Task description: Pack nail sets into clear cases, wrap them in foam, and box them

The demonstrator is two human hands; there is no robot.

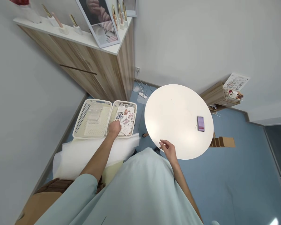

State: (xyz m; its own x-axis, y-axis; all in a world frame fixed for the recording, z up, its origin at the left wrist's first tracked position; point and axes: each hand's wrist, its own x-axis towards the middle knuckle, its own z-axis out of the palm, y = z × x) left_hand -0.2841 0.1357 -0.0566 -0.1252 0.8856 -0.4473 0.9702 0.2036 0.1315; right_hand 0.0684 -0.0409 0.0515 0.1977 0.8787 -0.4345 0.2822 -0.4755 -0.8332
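Note:
My left hand (114,127) reaches into a small white plastic basket (134,125), its fingers closed at the near left side of the printed cards. Whatever lies between those fingers is hidden. Pictures of painted nails show on several of the cards (127,121), which lie in a loose, overlapping pile. Over the near edge of a round white table (178,118) hovers my right hand (169,150), its fingers loosely bent and apart with nothing visible in them. A larger white basket (78,125) to the left holds clear plastic boxes (95,113).
White wrapped rolls (89,159) lie below the baskets. Toward the table's right side sits a purple phone-like item (200,123), blurred. A wooden cabinet (103,65) bears nail polish bottles and a picture frame (100,23). A power strip (142,95) with cables lies behind the table.

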